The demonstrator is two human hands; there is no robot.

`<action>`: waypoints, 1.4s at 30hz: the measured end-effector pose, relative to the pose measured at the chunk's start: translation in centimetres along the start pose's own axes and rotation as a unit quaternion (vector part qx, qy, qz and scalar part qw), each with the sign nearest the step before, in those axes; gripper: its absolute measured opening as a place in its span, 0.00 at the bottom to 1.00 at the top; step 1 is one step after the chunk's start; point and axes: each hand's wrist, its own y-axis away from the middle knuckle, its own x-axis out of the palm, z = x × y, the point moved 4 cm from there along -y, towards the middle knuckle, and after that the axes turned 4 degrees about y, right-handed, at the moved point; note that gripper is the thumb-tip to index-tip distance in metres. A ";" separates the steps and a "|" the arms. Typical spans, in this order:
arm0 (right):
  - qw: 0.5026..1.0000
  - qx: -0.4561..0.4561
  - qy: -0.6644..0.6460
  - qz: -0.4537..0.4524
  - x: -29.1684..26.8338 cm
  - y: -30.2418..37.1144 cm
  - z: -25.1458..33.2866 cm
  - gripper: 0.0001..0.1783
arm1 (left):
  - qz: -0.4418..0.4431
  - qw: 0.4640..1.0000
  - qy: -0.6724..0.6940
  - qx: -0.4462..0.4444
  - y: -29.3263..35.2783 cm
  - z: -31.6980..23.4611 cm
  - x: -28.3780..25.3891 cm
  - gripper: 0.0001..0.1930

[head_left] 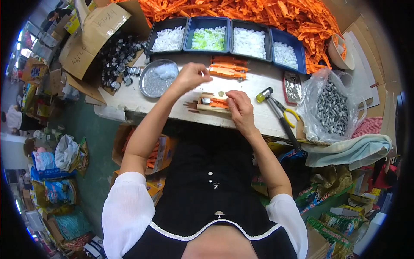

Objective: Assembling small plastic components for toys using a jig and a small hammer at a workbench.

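Left hand [192, 77] raised with fingers pinched on something too small to tell, right hand [238, 108] fingers pressing orange part [214, 102] steady in small jig on surface [258, 86], trays [224, 39] within reach.

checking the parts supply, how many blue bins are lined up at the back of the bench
4, side by side in a row: far left bin, green-parts bin, third bin, far right bin. None seem hidden.

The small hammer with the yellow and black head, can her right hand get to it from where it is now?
Probably yes. The right hand rests at the wooden jig, and the hammer lies just to its right on the bench, with nothing between them.
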 end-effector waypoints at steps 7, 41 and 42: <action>0.992 0.059 0.096 -0.056 -8.1 -2.3 -5.1 0.05 | -0.148 0.913 -0.367 0.102 -13.1 -0.7 -2.7 0.11; 0.857 0.205 0.463 0.092 -13.7 -3.0 -14.2 0.10 | -0.103 0.842 0.528 0.030 -2.4 -1.5 -2.8 0.09; 0.857 0.213 0.461 0.085 -13.9 -2.8 -14.3 0.11 | -0.097 0.835 0.540 0.029 -1.1 -1.5 -2.4 0.08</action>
